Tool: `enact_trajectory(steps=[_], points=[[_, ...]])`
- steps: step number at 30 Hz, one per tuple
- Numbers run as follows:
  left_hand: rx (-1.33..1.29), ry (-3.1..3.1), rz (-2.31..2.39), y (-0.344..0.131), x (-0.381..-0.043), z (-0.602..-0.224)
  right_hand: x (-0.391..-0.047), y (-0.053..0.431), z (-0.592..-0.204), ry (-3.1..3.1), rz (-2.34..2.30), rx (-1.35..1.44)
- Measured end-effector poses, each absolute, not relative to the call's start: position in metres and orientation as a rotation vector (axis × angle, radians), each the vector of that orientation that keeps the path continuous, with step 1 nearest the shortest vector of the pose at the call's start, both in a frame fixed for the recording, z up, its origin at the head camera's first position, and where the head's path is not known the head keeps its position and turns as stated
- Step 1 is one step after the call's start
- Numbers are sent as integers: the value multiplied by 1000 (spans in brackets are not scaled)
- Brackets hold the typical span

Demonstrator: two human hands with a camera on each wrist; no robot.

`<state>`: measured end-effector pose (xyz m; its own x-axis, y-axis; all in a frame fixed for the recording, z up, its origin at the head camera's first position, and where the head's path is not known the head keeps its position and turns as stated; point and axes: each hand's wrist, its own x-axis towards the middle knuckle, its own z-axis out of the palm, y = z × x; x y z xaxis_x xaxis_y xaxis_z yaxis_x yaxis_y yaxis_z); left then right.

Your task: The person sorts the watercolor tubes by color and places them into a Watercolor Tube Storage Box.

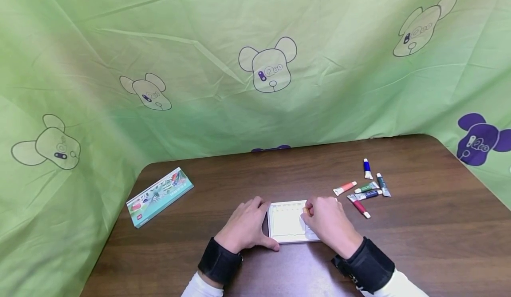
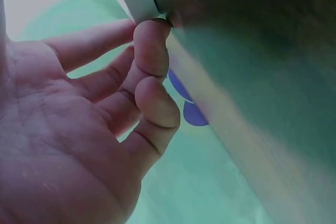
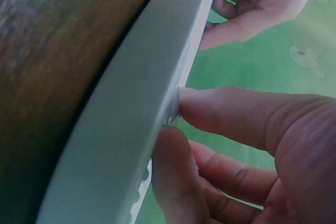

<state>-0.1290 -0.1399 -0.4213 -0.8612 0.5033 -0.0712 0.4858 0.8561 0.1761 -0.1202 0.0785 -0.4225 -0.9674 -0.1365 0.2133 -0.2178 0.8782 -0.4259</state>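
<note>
right in the thick of it, working over the white tray (image 1: 285, 222), flat on the table (image 1: 259, 177) and close in front. holding its left end with the left hand (image 1: 245, 226), partly spread, with the thumb at the near corner and bent fingers towards the far one. across to the right hand (image 1: 329, 221): in at the tray's right end, closed to a tight pinch of thumb and finger, seemingly with hold of a small piece (image 3: 171, 111), too covered to name.

on to the tally! counting six out on the table, right of the tray: coral tube (image 1: 345, 188), green tube (image 1: 363, 188), navy tube (image 1: 371, 194), teal tube (image 1: 383, 185), blue tube (image 1: 367, 168), red tube (image 1: 360, 207). looking well along, by that spread. not finished, though, judging by the pinch; probably little left in the pale left and middle of the tray, but impossible to tell under the right hand. also spotting the box (image 1: 161, 197), well off left, touched by neither hand.
</note>
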Motion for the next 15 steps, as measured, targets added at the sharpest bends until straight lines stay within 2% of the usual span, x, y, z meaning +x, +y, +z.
enact_trajectory(steps=[8,15], points=[[810,2899,251,-144,-129,-420,-121,77,-425,-2846,652,305],[813,2902,251,-144,-128,-420,-122,84,-420,-2821,614,500]])
